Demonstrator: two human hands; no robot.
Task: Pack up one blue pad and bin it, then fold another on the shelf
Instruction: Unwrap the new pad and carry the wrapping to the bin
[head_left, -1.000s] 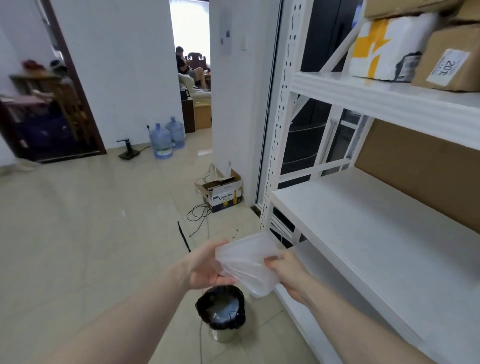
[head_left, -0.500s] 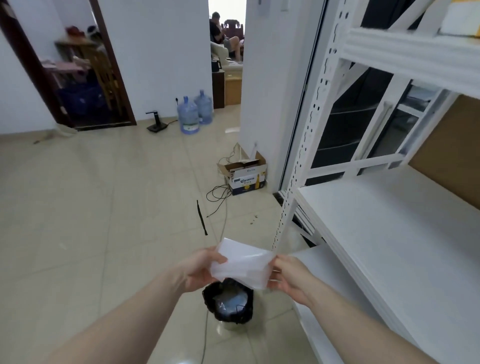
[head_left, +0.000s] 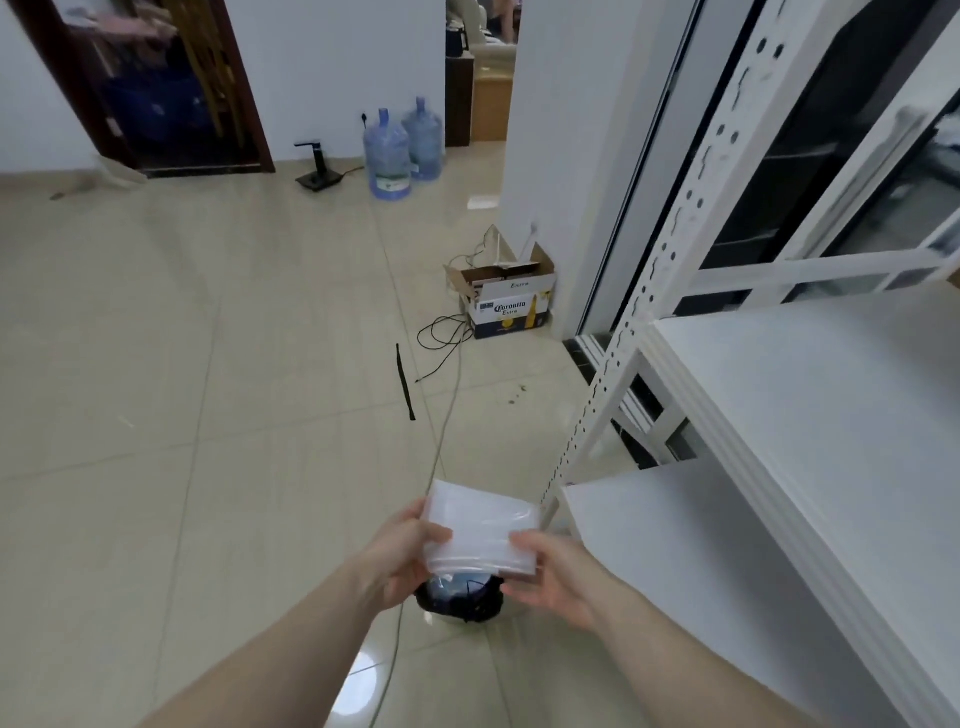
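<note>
I have both hands on a folded white packet (head_left: 480, 530), held flat in front of me just above the bin (head_left: 460, 597). My left hand (head_left: 402, 553) pinches its left edge, thumb on top and fingers curled beneath; my right hand (head_left: 545, 577) grips the near right corner the same way. The packet looks like clear plastic wrapping around something pale; I cannot make out any blue through it. The bin sits on the floor directly below, lined with a black bag, and is mostly hidden by the packet and my hands.

Just to the right stands a white metal shelf unit (head_left: 779, 415), its lower board close to my right hand and a higher board further right. A thin grey cable (head_left: 447, 415) runs across the tiled floor (head_left: 182, 415) past the bin toward the far side. Farther off I see a black strip (head_left: 405, 382) lying on the tiles, an open Coronita carton (head_left: 511, 306) against the wall corner, and two blue water jugs (head_left: 402, 145) by the far wall, with a small black stand (head_left: 318, 169) to their left
</note>
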